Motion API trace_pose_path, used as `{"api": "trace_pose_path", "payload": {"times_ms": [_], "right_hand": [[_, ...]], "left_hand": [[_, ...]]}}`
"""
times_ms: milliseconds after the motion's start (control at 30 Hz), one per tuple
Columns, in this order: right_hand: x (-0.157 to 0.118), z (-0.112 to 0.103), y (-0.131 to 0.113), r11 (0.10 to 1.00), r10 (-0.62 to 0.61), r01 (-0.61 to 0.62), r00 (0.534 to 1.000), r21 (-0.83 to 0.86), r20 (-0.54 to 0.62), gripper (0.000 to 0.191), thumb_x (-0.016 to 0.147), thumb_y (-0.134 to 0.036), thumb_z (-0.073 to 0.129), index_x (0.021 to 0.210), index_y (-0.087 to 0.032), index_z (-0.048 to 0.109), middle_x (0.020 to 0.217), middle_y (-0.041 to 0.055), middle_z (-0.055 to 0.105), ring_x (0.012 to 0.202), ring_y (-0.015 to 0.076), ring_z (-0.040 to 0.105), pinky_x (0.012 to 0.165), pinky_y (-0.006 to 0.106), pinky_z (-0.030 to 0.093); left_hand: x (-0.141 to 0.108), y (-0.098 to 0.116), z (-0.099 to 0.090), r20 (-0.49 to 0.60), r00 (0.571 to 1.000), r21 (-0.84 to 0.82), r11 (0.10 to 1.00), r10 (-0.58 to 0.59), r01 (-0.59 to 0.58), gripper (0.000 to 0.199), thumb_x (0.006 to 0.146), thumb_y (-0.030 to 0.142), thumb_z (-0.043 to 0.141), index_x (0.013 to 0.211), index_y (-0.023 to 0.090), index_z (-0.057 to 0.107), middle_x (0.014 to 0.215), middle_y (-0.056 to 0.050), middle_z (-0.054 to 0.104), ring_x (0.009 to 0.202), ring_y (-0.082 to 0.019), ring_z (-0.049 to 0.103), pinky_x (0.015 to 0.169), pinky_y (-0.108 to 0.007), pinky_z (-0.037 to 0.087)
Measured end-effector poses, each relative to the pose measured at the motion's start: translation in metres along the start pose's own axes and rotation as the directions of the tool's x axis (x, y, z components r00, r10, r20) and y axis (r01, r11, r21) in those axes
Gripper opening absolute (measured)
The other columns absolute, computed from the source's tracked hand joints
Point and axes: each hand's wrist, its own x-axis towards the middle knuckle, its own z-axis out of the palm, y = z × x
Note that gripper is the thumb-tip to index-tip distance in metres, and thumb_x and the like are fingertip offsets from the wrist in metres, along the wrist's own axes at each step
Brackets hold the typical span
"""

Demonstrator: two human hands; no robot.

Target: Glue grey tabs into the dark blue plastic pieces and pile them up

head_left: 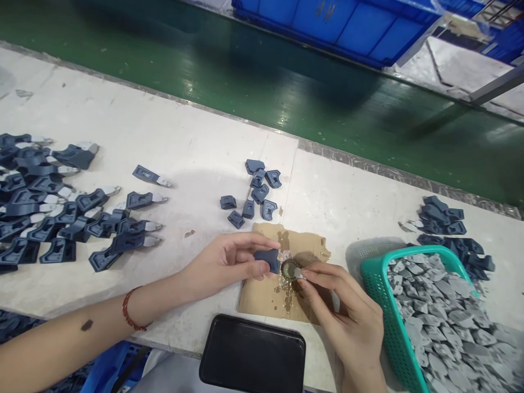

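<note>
My left hand (241, 259) pinches a dark blue plastic piece (268, 259) over the left part of a brown cardboard sheet (262, 300). Between thumb and fingers of my right hand (341, 305) is a small light grey piece (301, 273), its tip at a small round cap (289, 269) on the cardboard. The cap seems to hold a greenish liquid, and wet, shiny spots surround it. The two held pieces are apart. Several loose dark blue pieces (260, 194) lie just beyond the cardboard.
At right stands a green basket (385, 316) full of grey pieces (454, 316); dark blue pieces (442, 218) lie behind it. A phone (254, 355) lies at the near edge. Many blue pieces with grey tips (61, 213) cover the left side. Blue crates (339, 24) stand across the green floor.
</note>
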Motion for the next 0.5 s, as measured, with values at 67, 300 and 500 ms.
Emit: {"api": "trace_pose_path", "payload": {"times_ms": [67, 300, 500], "right_hand": [[0.0, -0.0001, -0.0002, 1.0, 0.0, 0.0, 1.0, 0.002, 0.004, 0.018, 0.092, -0.01, 0.071, 0.1, -0.026, 0.071, 0.1, 0.0019, 0.073, 0.089, 0.0169, 0.073, 0.079, 0.027, 0.06], [0.0011, 0.0008, 0.0002, 1.0, -0.002, 0.002, 1.0, 0.002, 0.013, 0.017, 0.093, -0.01, 0.071, 0.099, -0.025, 0.07, 0.1, 0.0011, 0.073, 0.088, 0.0154, 0.072, 0.079, 0.026, 0.059], [-0.0025, -0.0003, 0.0024, 0.977, 0.143, -0.136, 0.989, 0.163, -0.029, 0.019, 0.091, -0.011, 0.074, 0.099, -0.028, 0.074, 0.102, 0.0018, 0.073, 0.096, 0.0159, 0.071, 0.079, 0.024, 0.059]], "left_hand": [[0.0003, -0.001, 0.0001, -0.017, 1.0, -0.003, 1.0, -0.007, 0.007, 0.03, 0.083, 0.014, 0.082, 0.111, 0.023, 0.079, 0.095, 0.0, 0.081, 0.081, -0.012, 0.077, 0.074, -0.022, 0.057], [0.0011, 0.0004, 0.0008, 0.046, 0.998, -0.02, 0.999, -0.039, 0.04, 0.026, 0.079, 0.013, 0.084, 0.104, 0.021, 0.078, 0.108, -0.003, 0.08, 0.096, -0.016, 0.075, 0.09, -0.029, 0.059], [0.0017, -0.0006, -0.0005, 0.054, 0.997, -0.019, 0.999, -0.046, 0.047, 0.02, 0.078, 0.015, 0.086, 0.095, 0.018, 0.076, 0.091, 0.0, 0.078, 0.083, -0.012, 0.072, 0.079, -0.023, 0.055]]}}
